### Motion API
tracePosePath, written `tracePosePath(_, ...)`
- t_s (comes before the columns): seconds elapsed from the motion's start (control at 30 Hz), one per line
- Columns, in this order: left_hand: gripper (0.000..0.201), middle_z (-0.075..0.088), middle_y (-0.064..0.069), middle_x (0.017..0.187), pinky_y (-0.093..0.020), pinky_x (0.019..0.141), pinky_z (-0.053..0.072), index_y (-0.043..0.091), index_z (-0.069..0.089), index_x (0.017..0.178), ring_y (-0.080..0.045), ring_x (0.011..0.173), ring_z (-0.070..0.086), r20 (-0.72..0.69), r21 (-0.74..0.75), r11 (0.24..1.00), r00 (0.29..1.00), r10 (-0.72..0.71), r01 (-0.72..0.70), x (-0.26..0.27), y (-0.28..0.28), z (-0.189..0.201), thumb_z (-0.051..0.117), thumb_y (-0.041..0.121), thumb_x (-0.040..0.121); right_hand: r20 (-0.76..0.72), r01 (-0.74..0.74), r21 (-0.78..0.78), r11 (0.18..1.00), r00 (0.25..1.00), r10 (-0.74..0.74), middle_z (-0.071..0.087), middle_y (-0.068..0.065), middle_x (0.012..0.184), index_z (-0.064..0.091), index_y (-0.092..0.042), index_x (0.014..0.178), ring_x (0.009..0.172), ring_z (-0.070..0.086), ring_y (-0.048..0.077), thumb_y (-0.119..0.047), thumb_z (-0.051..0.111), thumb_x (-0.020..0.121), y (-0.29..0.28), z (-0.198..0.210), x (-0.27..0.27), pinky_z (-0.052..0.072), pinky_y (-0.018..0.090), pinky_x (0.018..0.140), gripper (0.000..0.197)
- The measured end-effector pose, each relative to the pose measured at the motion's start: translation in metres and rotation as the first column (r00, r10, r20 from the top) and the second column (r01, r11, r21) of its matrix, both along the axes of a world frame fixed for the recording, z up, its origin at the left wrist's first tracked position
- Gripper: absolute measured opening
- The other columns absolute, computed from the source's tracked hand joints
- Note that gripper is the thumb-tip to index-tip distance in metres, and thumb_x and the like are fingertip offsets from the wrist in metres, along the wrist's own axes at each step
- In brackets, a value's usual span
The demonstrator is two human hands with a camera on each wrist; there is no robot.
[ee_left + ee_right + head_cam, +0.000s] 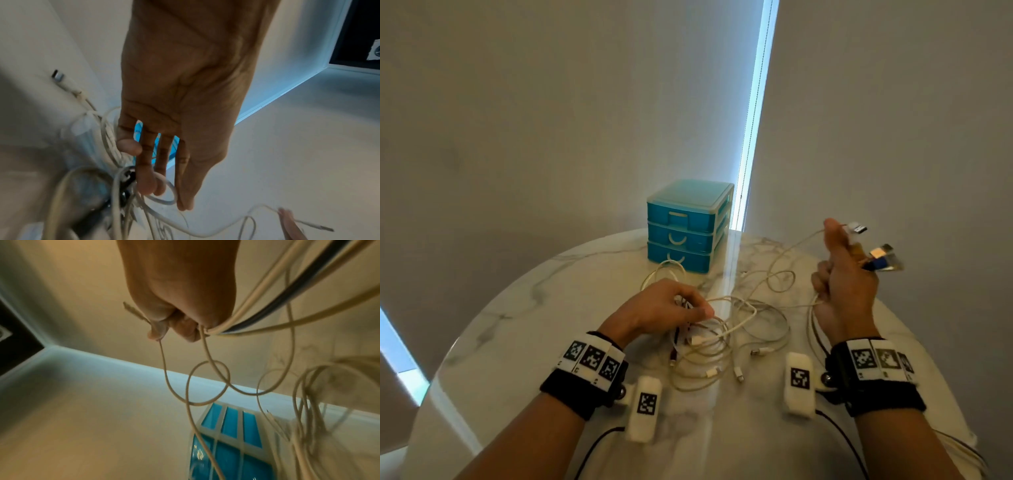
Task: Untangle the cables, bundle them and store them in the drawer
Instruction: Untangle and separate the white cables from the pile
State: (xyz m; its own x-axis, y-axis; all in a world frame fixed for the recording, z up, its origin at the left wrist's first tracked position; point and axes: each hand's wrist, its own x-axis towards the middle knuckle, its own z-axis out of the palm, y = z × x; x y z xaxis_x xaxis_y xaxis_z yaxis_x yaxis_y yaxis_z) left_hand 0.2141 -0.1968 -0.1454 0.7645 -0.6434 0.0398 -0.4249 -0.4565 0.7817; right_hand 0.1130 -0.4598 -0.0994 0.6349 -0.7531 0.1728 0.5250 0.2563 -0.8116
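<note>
A tangle of white cables [726,335] lies in the middle of the round marble table [517,325]. My left hand [695,308] rests on its left side, fingers curled down into the loops. In the left wrist view a white cable loop [166,200] is hooked round the fingertips [147,186] of that left hand [164,194]. My right hand [839,260] is raised at the right, a fist gripping several cable ends [226,331]. Their USB plugs [881,255] stick out past the fingers. The right hand [176,327] trails cables down to the tangle. The blue three-drawer unit [688,226] has all its drawers closed.
The drawer unit [230,443] stands at the table's far edge, in front of grey blinds and a bright window strip [753,137]. One more white cable loop [664,270] lies just in front of it. Loose plugs [738,371] lie near the table's front.
</note>
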Motion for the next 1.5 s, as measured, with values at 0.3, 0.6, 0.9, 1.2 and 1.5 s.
tracePosePath(0.3, 0.016, 0.077, 0.020, 0.103, -0.026, 0.086, 0.056, 0.038, 0.082, 0.095, 0.000, 0.095, 0.070, 0.164, -0.174, 0.963, 0.959, 0.232, -0.203, 0.010, 0.012, 0.006, 0.081, 0.052, 0.089, 0.022, 0.172, -0.067, 0.983, 0.985, -0.171, 0.049, -0.005, 0.062, 0.073, -0.026, 0.073, 0.045, 0.028, 0.009, -0.032, 0.096, 0.079, 0.001, 0.008, -0.008, 0.025, 0.027, 0.042, 0.024)
tracePosePath(0.6, 0.047, 0.069, 0.027, 0.121, -0.024, 0.094, 0.057, 0.045, 0.068, 0.132, 0.014, 0.106, 0.063, 0.189, -0.112, 0.984, 0.975, -0.117, 0.140, -0.030, -0.025, 0.018, 0.068, 0.068, 0.091, -0.076, -0.098, -0.250, 0.963, 0.994, 0.082, 0.037, 0.001, 0.056, 0.059, -0.028, 0.065, 0.043, 0.028, 0.013, -0.034, 0.087, 0.090, 0.046, 0.008, -0.004, 0.028, 0.025, 0.041, 0.038)
tracePosePath(0.9, 0.015, 0.083, -0.004, 0.093, -0.030, 0.076, 0.065, 0.009, 0.081, 0.105, -0.021, 0.084, 0.081, 0.024, -0.496, 0.860, 0.988, 0.153, -0.121, -0.016, -0.001, 0.029, 0.068, 0.016, 0.104, -0.210, -0.197, -0.030, 0.980, 0.960, 0.186, 0.038, -0.010, 0.053, 0.069, -0.024, 0.085, 0.044, 0.022, 0.008, -0.028, 0.089, 0.087, 0.020, -0.013, 0.004, 0.020, 0.023, 0.040, 0.021)
tracePosePath(1.2, 0.017, 0.081, -0.004, 0.081, -0.022, 0.064, 0.060, 0.011, 0.085, 0.097, -0.020, 0.068, 0.076, -0.040, -0.514, 0.795, 0.935, 0.353, -0.322, 0.004, 0.020, 0.022, 0.083, 0.027, 0.090, -0.001, 0.159, 0.158, 0.975, 0.987, -0.161, 0.055, -0.011, 0.062, 0.063, -0.028, 0.080, 0.045, 0.030, 0.006, -0.029, 0.092, 0.084, -0.028, 0.007, -0.016, 0.025, 0.023, 0.042, 0.030)
tracePosePath(1.5, 0.026, 0.082, 0.000, 0.094, -0.039, 0.096, 0.062, 0.022, 0.086, 0.098, -0.020, 0.093, 0.077, 0.007, -0.218, 0.975, 0.999, 0.049, -0.047, -0.002, 0.010, 0.019, 0.083, 0.042, 0.082, 0.069, 0.380, 0.232, 0.896, 0.912, -0.404, 0.048, -0.007, 0.059, 0.062, -0.028, 0.078, 0.047, 0.032, 0.010, -0.046, 0.093, 0.080, -0.038, 0.015, -0.030, 0.026, 0.028, 0.046, 0.035)
